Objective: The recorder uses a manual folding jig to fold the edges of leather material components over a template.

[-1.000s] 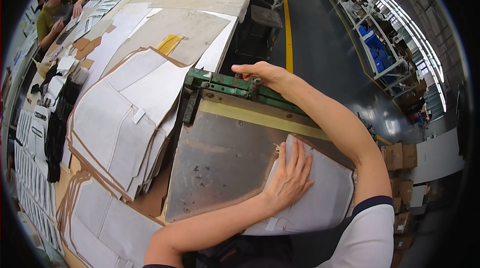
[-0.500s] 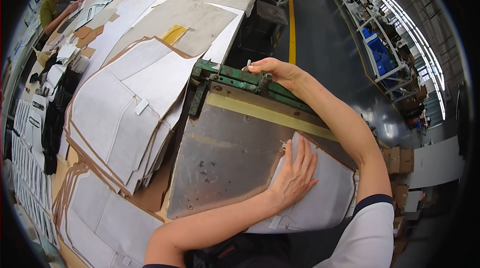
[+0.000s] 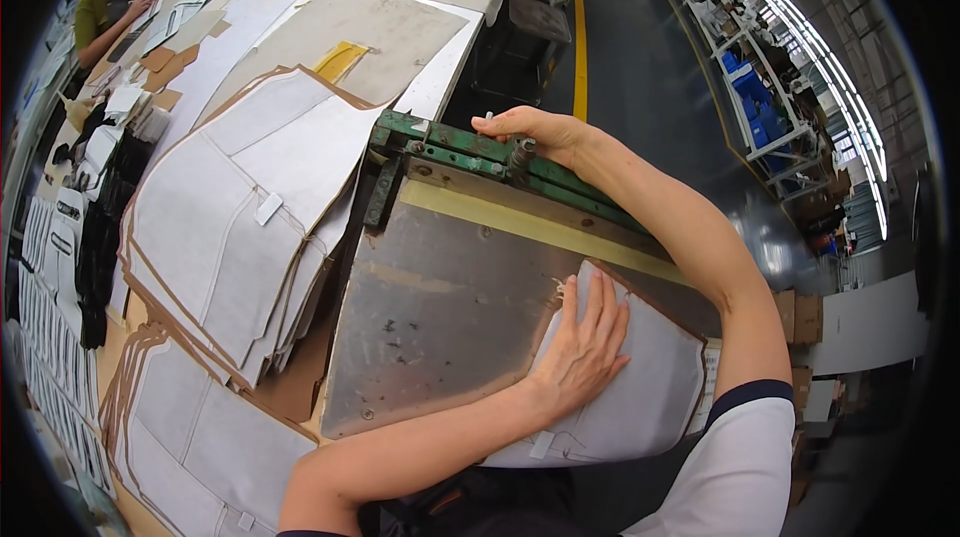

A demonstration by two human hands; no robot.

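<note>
My left hand lies flat with its fingers stretched out on a whitish-grey fabric panel with a brown edge. The panel rests on the bare metal plate and reaches over its near right side, a small white tag near its lower edge. Loose threads show by my left fingertips. Beyond the plate, my right hand is closed at the far side of a green metal bar, by a small upright pin. Some of its fingers are hidden. A yellow strip runs along the plate below the bar.
Left of the plate lies a thick stack of similar whitish panels, with another stack nearer me. Black pieces sit farther left. A person works at the far left. A stool stands beyond the bar; shelving lines the right.
The view has shifted slightly, so the plate and stacks appear a little farther left. Both hands keep their places on the panel and at the green bar.
</note>
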